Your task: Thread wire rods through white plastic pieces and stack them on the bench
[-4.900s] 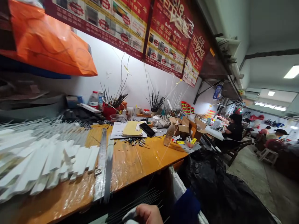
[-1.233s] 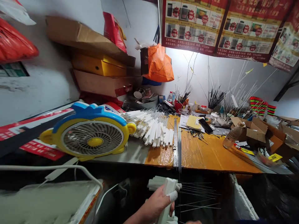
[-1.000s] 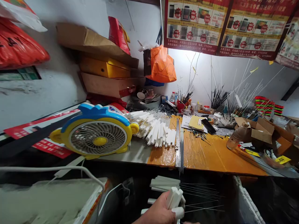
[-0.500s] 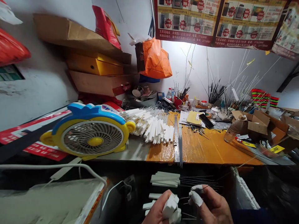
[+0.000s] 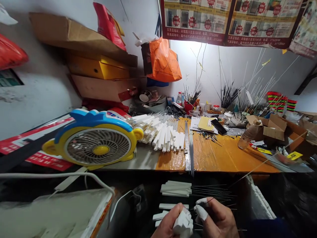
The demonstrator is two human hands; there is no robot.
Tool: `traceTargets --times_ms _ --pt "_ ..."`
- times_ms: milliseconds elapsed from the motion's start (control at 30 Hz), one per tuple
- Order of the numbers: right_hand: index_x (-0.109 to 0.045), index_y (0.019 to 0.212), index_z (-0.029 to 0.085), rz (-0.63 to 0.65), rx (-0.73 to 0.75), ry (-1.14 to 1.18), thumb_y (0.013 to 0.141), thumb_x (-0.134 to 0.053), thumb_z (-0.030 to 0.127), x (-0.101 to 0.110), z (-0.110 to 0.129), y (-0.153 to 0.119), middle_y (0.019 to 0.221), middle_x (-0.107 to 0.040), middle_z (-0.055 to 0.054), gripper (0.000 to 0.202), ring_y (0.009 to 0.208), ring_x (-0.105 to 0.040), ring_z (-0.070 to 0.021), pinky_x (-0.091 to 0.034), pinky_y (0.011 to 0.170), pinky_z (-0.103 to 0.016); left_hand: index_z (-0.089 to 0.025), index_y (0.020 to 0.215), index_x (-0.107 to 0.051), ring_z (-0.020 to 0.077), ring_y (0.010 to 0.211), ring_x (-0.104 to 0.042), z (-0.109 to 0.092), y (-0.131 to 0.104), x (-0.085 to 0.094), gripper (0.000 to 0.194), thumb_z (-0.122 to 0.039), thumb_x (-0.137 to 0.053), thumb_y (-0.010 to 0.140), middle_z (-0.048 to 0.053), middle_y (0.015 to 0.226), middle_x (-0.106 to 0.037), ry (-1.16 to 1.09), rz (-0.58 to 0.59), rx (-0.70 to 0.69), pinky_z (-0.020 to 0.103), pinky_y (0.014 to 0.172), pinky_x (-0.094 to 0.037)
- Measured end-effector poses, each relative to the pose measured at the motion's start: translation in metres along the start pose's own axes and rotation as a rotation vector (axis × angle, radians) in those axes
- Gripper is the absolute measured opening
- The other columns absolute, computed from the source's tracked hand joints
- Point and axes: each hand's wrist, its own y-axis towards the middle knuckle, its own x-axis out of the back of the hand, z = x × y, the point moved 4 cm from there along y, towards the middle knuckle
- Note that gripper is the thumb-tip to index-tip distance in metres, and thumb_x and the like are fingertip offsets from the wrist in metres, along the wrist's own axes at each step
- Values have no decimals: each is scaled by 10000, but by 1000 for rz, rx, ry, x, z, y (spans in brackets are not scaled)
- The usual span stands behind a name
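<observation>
At the bottom centre, my left hand (image 5: 168, 224) is closed around several white foam sticks (image 5: 182, 222), their blocky ends turned toward my other hand. Just right of them, my right hand (image 5: 219, 218) has its thumb and forefinger pinched together, the tips wrapped in white. A thin dark rod (image 5: 250, 172) seems to run from this pinch up to the right; its near end is hidden by the fingers. Beyond my hands lie more white foam sticks (image 5: 175, 188) with thin wires pointing right. Further such sticks lie partly behind my left hand.
On the orange-topped bench (image 5: 228, 158) sit a blue and yellow fan (image 5: 101, 150), a large pile of white sticks (image 5: 163, 135), a metal ruler (image 5: 186, 158), a phone (image 5: 219, 127) and a plastic bottle (image 5: 247, 135). Cardboard boxes (image 5: 274, 129) stand at right.
My right hand has shifted left, closer to the foam sticks in my left hand. The thin rod has moved with it. The view has tilted slightly.
</observation>
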Motion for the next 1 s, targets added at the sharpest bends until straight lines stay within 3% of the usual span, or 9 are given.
traceTargets --times_ms 133,400,600,767,900,1000 --pt "-750 854 223 31 11 4 906 -613 435 2 7 -2 649 -663 -2 258 553 -541 -145 -417 517 -244 -215 921 -504 169 747 -424 0 -1 0 515 -697 -671 845 8 845 -475 -5 6 -2 299 698 -373" --pt "-743 898 226 88 11 -38 868 -549 300 3 13 -3 716 -715 -23 210 600 -597 -166 -443 578 -270 -217 930 -485 158 690 -401 31 4 4 505 -688 -645 845 -2 798 -449 71 42 -52 296 646 -372" --pt "-699 813 209 176 62 -221 817 -524 266 -1 10 -2 691 -656 0 184 605 -564 -152 -405 583 -270 -225 856 -505 187 739 -429 14 -2 1 436 -637 -645 867 16 823 -477 202 33 -2 310 671 -381" --pt "-590 647 206 195 -144 -167 793 -586 323 3 -10 4 631 -557 24 188 612 -493 -152 -375 572 -269 -223 920 -534 182 733 -421 -8 -4 -4 433 -636 -647 853 2 829 -458 104 8 35 310 681 -381" --pt "-579 628 199 171 -245 -116 767 -601 420 10 -19 10 617 -527 24 261 616 -451 -162 -363 568 -278 -210 895 -549 185 750 -465 -12 -2 -2 255 -438 -657 859 15 863 -498 186 -29 6 309 684 -376" --pt "-541 601 207 212 -322 -121 738 -594 424 15 -19 13 592 -504 26 262 601 -437 -161 -350 556 -282 -217 874 -556 188 746 -474 -9 0 -2 192 -287 -691 757 5 844 -515 264 -4 29 307 667 -365"
